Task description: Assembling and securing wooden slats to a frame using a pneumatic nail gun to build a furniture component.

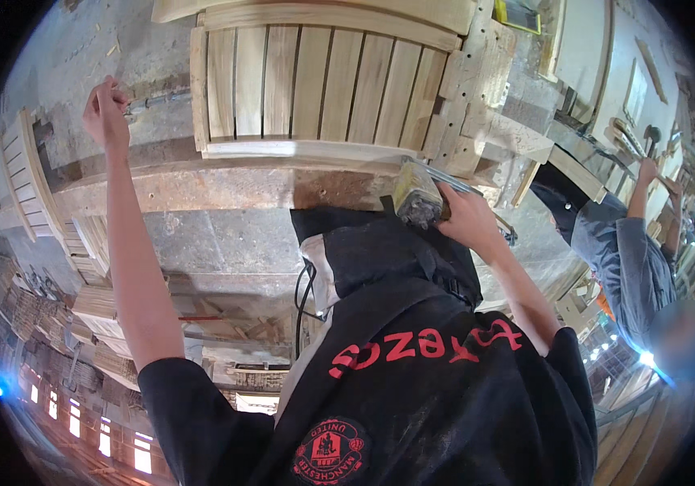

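In front of me on the workbench lies a slatted wooden panel, pale boards set side by side in a frame. My right hand is closed round a blocky tool with a worn yellowish body, a dark, wrapped-looking end and metal bars alongside. This tool is beside the panel's near right corner; its exact kind is unclear. Stretched out to the far left, my left hand has its fingers curled together over the bench, near a thin metal rod. Whatever those fingers hold, if anything, is too small to make out.
A thick wooden beam runs along the bench's near edge. Drilled wooden blocks border the panel on the right. More slatted panels stand at left. At right, a co-worker reaches toward another bench. A black cable hangs beside me.
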